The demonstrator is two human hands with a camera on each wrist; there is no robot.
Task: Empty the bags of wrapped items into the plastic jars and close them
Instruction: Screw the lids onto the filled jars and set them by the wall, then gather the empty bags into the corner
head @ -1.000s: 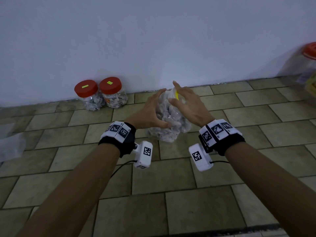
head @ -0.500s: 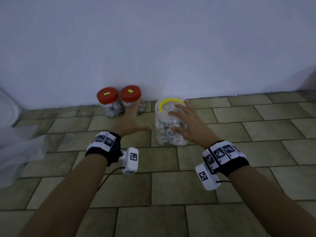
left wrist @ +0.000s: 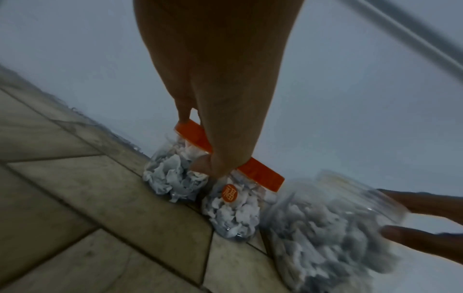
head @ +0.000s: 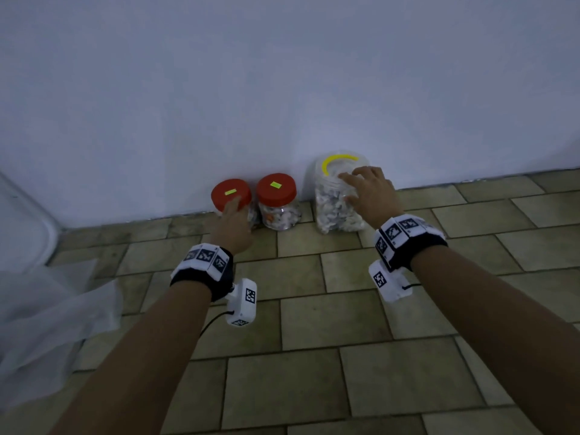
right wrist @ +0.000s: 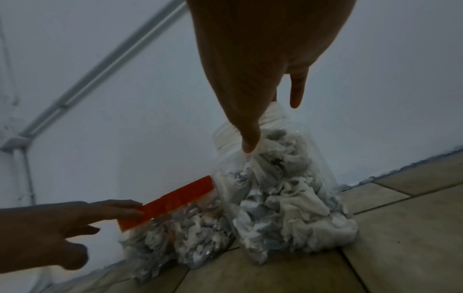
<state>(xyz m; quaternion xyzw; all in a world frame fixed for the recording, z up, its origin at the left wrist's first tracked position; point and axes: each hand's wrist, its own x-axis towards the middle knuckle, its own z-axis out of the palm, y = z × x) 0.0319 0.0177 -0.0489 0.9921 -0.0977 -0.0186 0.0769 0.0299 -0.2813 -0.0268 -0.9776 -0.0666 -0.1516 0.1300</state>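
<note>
Tiled floor [head: 314,324] against a pale wall, mid-frame: big filled jar [head: 337,208] looked lidless, right hand [head: 367,191] spread flat on it. Two red-lidded jars [head: 277,200] seemed done, left hand [head: 233,224] loosely open, touching one.

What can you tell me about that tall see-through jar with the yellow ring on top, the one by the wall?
The tall jar is clear plastic, taller than the two red-lidded jars to its left. It stands upright on the tiled floor close to the white wall, packed almost full with crumpled white wrapped items. A clear top bears a yellow arc. The right hand rests on its shoulder with spread fingers.
</note>
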